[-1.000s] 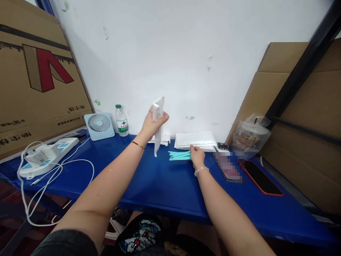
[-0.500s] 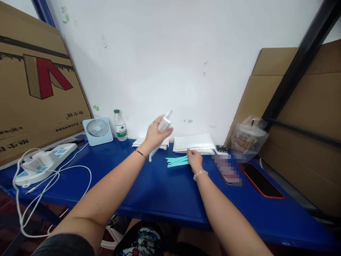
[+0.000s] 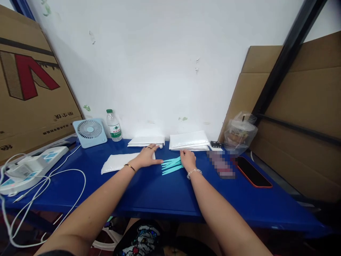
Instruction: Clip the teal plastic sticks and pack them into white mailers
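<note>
A flat white plastic packet (image 3: 115, 163) lies on the blue table (image 3: 160, 193). My left hand (image 3: 147, 156) rests over its right end, fingers stretched and thumb pointing right; it grips nothing. The thumb tip comes close to a fanned bunch of turquoise strips (image 3: 170, 166). Closed on the right ends of these strips is my right hand (image 3: 188, 160), low over the tabletop. Its fingers hide those ends, so I cannot tell what shape they have. Behind my hands lie two stacks of white packets, a left stack (image 3: 142, 140) and a right stack (image 3: 188, 139).
At the left stand a blue fan (image 3: 90, 131), a water bottle (image 3: 114, 126) and a power strip (image 3: 39, 167) with loose white cables. A red-edged phone (image 3: 253, 172) and a bagged cup (image 3: 239, 133) are at the right. Cardboard (image 3: 301, 99) leans there.
My left hand has come down and left from mid-air, and the white packet it held now lies flat on the table. My right hand keeps the strips, which are fanned a little wider. The view has shifted.
</note>
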Tool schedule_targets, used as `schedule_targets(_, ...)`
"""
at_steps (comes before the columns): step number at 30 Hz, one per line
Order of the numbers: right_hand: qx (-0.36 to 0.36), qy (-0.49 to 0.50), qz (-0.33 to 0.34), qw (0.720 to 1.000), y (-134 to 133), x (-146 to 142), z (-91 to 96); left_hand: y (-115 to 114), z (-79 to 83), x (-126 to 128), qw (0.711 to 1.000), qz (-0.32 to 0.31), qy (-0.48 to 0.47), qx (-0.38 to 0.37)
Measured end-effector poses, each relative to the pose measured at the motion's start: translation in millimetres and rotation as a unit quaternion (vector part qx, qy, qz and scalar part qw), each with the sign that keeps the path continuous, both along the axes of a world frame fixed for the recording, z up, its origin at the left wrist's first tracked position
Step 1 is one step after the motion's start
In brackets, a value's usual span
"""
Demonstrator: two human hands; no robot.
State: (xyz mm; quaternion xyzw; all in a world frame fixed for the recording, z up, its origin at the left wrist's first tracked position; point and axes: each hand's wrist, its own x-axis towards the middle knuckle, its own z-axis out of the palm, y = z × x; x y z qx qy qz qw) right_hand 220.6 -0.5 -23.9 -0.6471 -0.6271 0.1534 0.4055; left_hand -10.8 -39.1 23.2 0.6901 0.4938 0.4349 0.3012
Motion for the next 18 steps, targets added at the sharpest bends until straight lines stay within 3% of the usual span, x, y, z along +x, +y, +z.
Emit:
schedule_targets(4,-0.03,0.043,0.019,0.998,0,2,2.2,-7,-24.5,63,0.998,-0.059,-0.024,0.023)
schedule_targets(6,-0.04,0.075,0.053,0.995,-1,7,5.6,-9,-37.8,77,0.995,-0.077,-0.052,0.022)
schedule_targets(9,-0.053,0.123,0.136,0.982,-3,26,11.7,-10,-46.3,74,0.994,-0.104,0.007,0.043)
schedule_targets(12,-0.101,0.182,0.251,0.945,-3,54,15.3,-12,-39.0,58,0.96,-0.169,0.217,0.044)
schedule_targets(15,-0.114,0.194,0.27,0.936,-3,74,15.6,-18,-26.6,48,0.893,-0.221,0.389,0.051)
schedule_targets(18,-0.077,0.088,0.269,0.956,-9,74,15.6,-24,-21.1,46,0.87,-0.222,0.433,0.077)
